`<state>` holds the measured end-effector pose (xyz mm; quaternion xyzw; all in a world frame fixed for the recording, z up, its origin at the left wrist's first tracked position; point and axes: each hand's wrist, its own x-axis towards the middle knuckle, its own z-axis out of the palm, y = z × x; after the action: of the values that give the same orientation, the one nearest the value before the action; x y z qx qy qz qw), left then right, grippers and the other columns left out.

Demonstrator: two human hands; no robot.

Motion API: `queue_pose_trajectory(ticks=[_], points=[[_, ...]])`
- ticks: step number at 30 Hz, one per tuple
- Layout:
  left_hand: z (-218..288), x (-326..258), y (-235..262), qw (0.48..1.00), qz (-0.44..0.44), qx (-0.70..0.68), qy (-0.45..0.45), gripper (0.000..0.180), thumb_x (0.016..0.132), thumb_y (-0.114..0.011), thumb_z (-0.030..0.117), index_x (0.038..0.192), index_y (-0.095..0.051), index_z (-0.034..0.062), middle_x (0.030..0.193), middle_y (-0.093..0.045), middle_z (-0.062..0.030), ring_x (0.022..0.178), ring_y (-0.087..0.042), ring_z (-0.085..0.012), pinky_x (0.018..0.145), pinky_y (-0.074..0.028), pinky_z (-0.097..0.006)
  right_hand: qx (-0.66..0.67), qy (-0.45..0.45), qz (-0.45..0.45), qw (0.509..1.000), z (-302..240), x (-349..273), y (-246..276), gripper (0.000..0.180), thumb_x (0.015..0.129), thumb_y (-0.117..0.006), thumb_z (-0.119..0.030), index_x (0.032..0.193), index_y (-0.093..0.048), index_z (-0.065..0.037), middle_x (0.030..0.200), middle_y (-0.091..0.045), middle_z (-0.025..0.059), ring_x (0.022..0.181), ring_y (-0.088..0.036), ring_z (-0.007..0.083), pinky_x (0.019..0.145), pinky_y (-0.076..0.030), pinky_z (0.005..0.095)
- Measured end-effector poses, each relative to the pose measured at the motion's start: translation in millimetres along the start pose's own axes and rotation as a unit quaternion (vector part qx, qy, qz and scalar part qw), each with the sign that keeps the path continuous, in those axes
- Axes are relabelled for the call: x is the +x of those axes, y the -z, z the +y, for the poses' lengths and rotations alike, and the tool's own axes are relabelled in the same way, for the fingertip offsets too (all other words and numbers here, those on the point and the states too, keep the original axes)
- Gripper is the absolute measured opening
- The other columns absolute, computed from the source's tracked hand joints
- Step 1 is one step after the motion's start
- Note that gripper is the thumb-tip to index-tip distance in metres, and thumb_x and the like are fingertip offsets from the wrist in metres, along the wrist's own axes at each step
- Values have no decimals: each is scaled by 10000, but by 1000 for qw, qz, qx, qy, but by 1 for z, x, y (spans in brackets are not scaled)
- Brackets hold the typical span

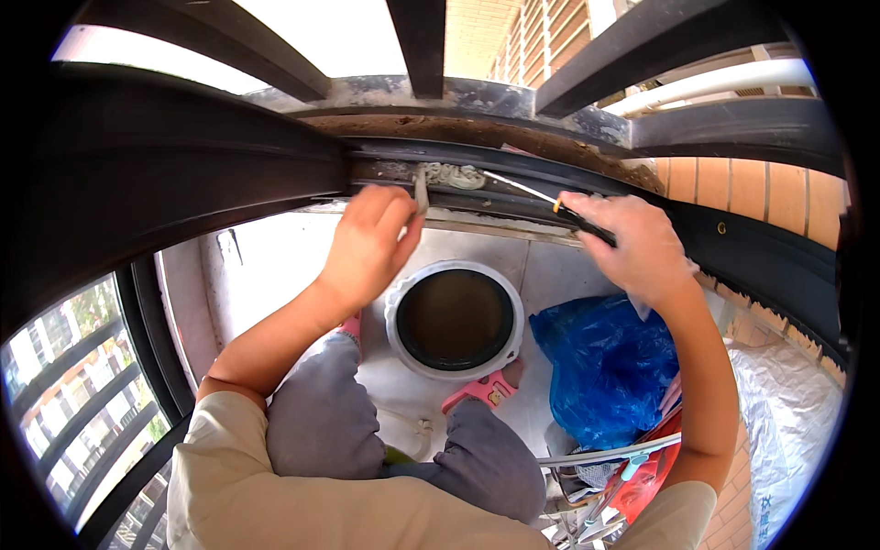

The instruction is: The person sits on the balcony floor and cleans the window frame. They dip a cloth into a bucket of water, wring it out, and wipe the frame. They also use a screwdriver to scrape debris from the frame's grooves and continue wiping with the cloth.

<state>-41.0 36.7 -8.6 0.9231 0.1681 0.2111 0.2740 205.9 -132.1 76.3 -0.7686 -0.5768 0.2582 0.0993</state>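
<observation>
Right hand (632, 243) is closed round the black handle of a screwdriver (559, 205), orange collar just past the fingers. Its thin metal shaft runs up and to the left from the hand, long axis nearly along the window track (513, 174), tip pointing at a pale lump of old putty or cord (454, 174) lodged in the channel. Left hand (371, 243) is curled, pinching a small grey strip (421, 191) that sticks up from its fingertips to the track, just left of the lump; the screwdriver tip sits just to the right of that strip.

Track is dark metal, curved by the lens, w/ rusty brown grime along its upper ledge. Below the hands, btwn the person's grey-trousered knees, stands a round white bucket (454, 321), dark inside, on a pale tiled floor. Pink slippers (481, 391) beside it. To the right, a crinkly blue plastic bag (610, 362), glossy, near the right forearm. Tan brick wall further right.
</observation>
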Motion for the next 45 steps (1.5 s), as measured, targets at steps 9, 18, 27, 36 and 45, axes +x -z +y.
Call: queue_pose_trajectory(ticks=[9,18,27,36,45], points=[[8,-4,9,940,-12,-144,310,154,835,-650,55,956,-566,10,831,-588,-132,635,-602,-174,544,-471,-277,88,60,-16,994,-20,4,-7,435,765,-637,-73,1197,-619,-113,1062,-652,142,942,-608,309,839,-475,380],[2,7,13,994,49,48,82,199,778,-574,-34,975,-564,-11,935,-562,-156,824,-567,-353,711,-480,-416,104,71,11,992,-33,25,-29,434,771,-643,-65,1202,-619,-111,1071,-650,152,940,-614,314,856,-468,368],[9,-12,9,987,-64,134,55,307,759,-592,21,1061,-553,-20,1135,-518,-209,1101,-483,-358,886,-416,-400,55,22,-13,998,-45,46,-37,446,777,-652,-91,1216,-614,-157,1043,-656,146,929,-604,325,834,-477,387],[2,-12,-1,975,-96,182,80,399,780,-645,113,1128,-491,-8,1230,-466,-256,1198,-416,-406,940,-384,-457,108,83,36,990,-51,48,-26,387,784,-640,-103,1170,-638,-125,1040,-658,151,941,-613,319,866,-475,389],[-2,-16,3,989,-89,103,54,365,752,-655,49,1078,-499,-4,1226,-435,-277,1183,-417,-443,967,-387,-482,111,65,-18,992,-63,83,-52,406,781,-649,-115,1185,-620,-103,1113,-637,148,1019,-593,317,941,-442,385]])
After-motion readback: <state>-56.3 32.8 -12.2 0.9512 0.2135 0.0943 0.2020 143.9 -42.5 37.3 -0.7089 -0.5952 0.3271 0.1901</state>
